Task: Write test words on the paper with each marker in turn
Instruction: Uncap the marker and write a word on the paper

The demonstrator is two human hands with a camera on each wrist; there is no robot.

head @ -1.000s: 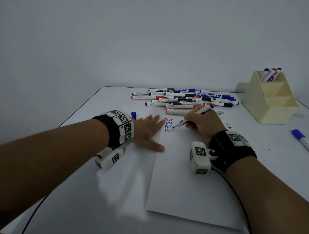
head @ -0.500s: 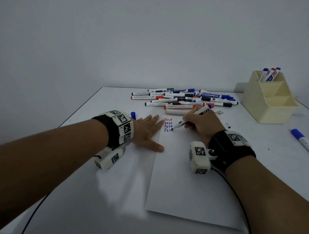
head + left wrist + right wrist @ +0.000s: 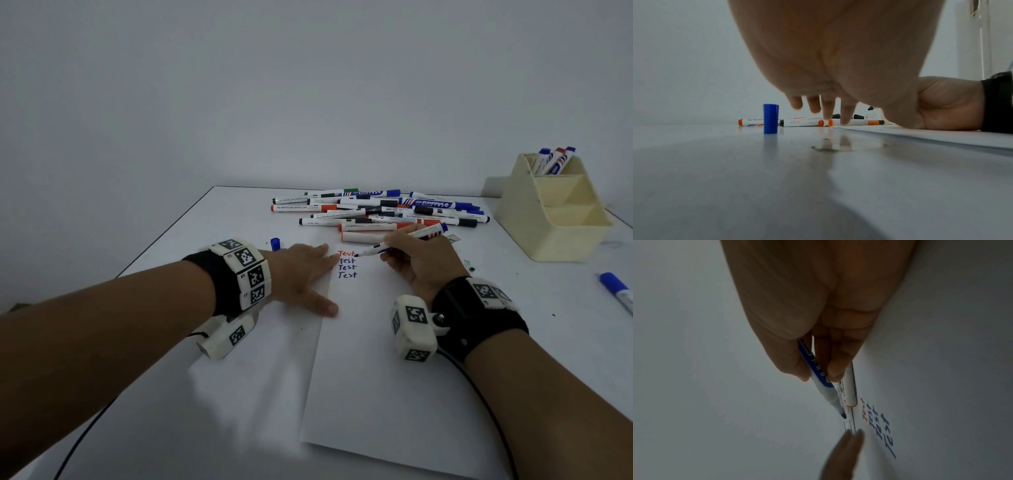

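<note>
White paper (image 3: 394,359) lies along the table's (image 3: 171,394) near edge; the left hand (image 3: 301,270) lies spread flat on its left margin, while the right hand (image 3: 416,257) pinches a blue marker (image 3: 400,241), tip angled left beside four "Test" lines (image 3: 347,264), unused markers (image 3: 380,212) heaped just beyond.

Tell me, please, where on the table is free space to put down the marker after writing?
Bare table lies between the paper and the lone blue marker at the right edge, below the cream organizer. Also left of the paper, near the blue cap. The far side is crowded with the marker pile.
</note>
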